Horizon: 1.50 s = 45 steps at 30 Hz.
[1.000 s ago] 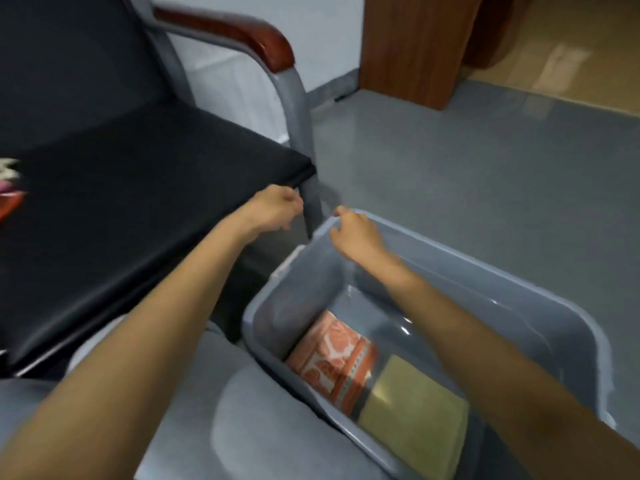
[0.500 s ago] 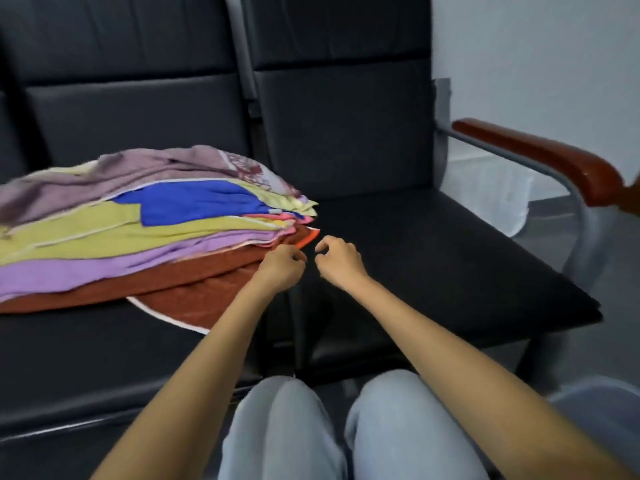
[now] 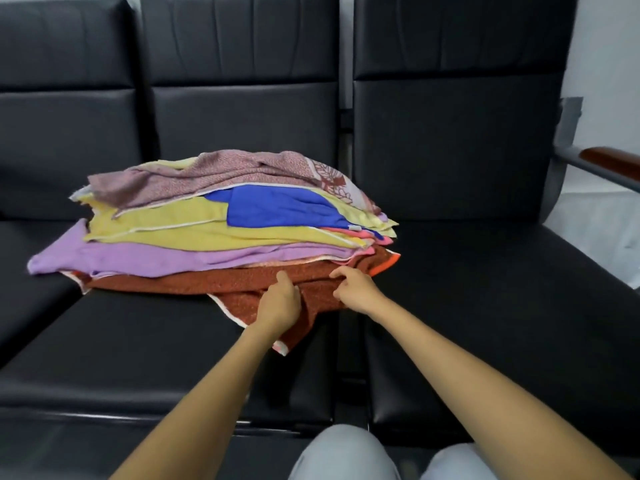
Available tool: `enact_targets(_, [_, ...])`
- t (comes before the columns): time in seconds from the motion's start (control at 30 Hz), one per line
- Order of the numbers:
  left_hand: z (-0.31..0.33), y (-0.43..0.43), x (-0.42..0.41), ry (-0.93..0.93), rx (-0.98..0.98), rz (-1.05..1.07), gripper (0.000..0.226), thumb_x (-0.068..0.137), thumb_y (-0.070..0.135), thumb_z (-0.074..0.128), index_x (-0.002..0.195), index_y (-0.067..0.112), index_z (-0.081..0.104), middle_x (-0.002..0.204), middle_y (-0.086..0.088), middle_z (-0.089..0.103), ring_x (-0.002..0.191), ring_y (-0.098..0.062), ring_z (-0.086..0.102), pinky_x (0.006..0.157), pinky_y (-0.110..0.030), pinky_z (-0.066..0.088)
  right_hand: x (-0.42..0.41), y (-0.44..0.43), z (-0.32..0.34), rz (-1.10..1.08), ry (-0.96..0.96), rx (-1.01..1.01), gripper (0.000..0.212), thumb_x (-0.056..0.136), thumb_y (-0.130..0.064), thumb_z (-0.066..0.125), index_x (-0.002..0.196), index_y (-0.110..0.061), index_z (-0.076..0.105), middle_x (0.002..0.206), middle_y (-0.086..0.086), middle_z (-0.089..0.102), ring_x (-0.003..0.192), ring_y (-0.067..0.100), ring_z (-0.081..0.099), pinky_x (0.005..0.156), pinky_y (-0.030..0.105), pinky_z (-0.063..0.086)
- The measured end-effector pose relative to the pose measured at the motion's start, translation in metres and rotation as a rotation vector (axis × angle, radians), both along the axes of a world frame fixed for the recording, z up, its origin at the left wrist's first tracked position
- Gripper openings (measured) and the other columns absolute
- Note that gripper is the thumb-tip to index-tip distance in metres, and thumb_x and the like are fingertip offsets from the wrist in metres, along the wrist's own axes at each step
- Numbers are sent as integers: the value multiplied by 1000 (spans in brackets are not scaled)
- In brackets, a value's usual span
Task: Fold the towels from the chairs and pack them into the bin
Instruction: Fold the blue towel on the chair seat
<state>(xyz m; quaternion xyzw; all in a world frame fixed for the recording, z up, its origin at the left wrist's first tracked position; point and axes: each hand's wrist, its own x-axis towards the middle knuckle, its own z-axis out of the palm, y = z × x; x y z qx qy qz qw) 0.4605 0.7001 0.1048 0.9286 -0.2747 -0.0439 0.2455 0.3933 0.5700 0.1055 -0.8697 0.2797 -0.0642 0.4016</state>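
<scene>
A loose pile of towels [image 3: 214,220] lies on the middle black chair seat [image 3: 138,341]: pink patterned on top, then blue, yellow, purple, and a rust-brown towel [image 3: 207,280] at the bottom. The brown towel's near corner hangs toward the seat's front edge. My left hand [image 3: 278,301] rests on that brown towel with its fingers curled into the cloth. My right hand [image 3: 355,289] pinches the brown towel's edge just to the right. The bin is out of view.
Three black padded chairs stand side by side against the wall. The right chair seat [image 3: 485,289] is bare, with a wooden armrest [image 3: 609,161] at its far side. My knees in grey trousers [image 3: 346,455] show at the bottom edge.
The view swung from the bin on the floor to the chairs. Both hands moved forward from above the seat gap and took hold of the brown bottom towel.
</scene>
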Motion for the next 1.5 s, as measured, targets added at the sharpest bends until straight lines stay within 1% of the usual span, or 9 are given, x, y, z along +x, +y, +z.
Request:
enact_targets(0.13, [22,-5,-10,314,-284,-126,12,100,16,38,90,8,40,84,-9,55,81,-26,55,73,-35,40,-11,-4,4,131,-33,-61,63,83,6,51,135,-29,47,138,9,34,122,23,44,95,28,44])
enact_targets(0.23, [32,7,-16,777,-296,-267,22,97,10,45,76,15,48,70,-2,52,64,-11,50,61,-24,42,-21,-2,8,247,58,-112,41,81,1,56,116,-19,63,149,8,27,138,27,25,106,31,30])
enact_targets(0.33, [30,26,-19,1042,-212,-410,21,96,10,49,77,15,57,70,1,60,65,-7,58,66,-20,48,-28,5,12,386,117,-140,22,78,2,53,95,-5,64,119,4,53,116,23,43,94,28,34])
enact_targets(0.53, [33,10,7,540,-267,-27,16,95,12,46,81,11,55,70,-6,57,53,-14,54,47,-22,49,-18,3,28,313,158,-51,26,70,5,46,68,-16,62,70,-2,55,71,12,48,59,23,40])
enact_targets(0.7, [37,-22,62,56,5,5,29,93,7,44,120,0,49,124,-21,52,110,-35,54,89,-37,44,14,-13,37,160,110,-182,31,81,-7,43,96,-17,68,106,2,64,106,23,54,98,41,42])
enact_targets(0.9, [23,-56,133,-196,103,-70,51,96,4,40,144,4,25,150,-20,24,134,-35,35,106,-38,31,60,-32,26,247,101,-137,48,85,-4,44,131,-14,51,137,9,49,125,24,46,101,31,39])
enact_targets(1.23, [33,-72,123,-532,3,60,34,96,30,38,102,1,55,104,-21,59,106,-37,50,81,-43,37,64,-49,6,115,-77,-61,45,89,-2,42,132,-14,45,128,9,53,108,22,54,82,28,44])
enact_targets(1.4, [61,-74,61,-257,-286,-167,19,102,25,31,93,8,30,98,-31,60,94,-47,53,65,-40,25,43,-51,13,-41,-361,-191,71,85,-4,59,146,-21,26,146,6,26,121,27,47,100,37,42])
enact_targets(1.5, [81,-70,22,-68,-418,-341,23,100,24,40,81,11,34,76,-17,57,76,-36,51,64,-37,28,30,-56,19,7,-361,-182,63,81,-2,62,137,-22,43,132,-2,44,113,17,52,100,36,43])
